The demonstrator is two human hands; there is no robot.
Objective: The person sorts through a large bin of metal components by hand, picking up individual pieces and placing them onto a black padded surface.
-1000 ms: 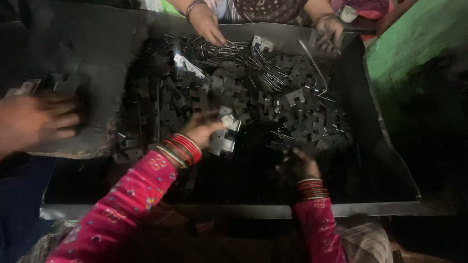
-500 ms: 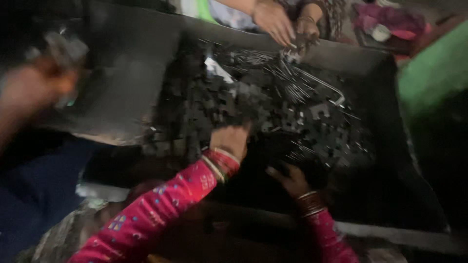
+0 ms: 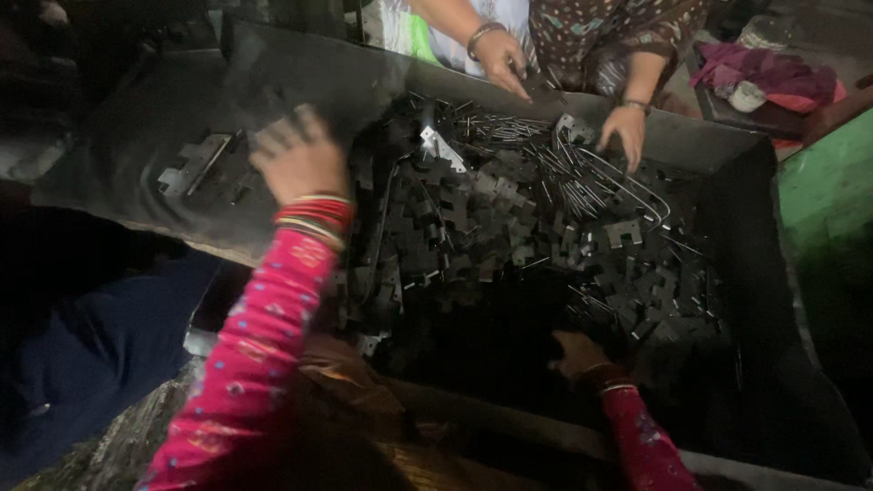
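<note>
Roughly: left hand (image 3: 298,156) raised over dark sloped sheet (image 3: 136,136), fingers spread, blurred; cannot tell if anything held. Few flat metal brackets (image 3: 193,166) lie just left of fingertips. Right hand (image 3: 580,353) low at near edge of bracket pile (image 3: 509,227), fingers curled down among pieces; grip hidden in shadow. Thin metal rods (image 3: 555,173) mixed in beyond pile. Brackets likely stiff, light singly, edges sharp (stamped sheet), prone to interlock; best pinched by flat faces. Another person's hands (image 3: 627,132) at far rim of tray (image 3: 755,300).
</note>
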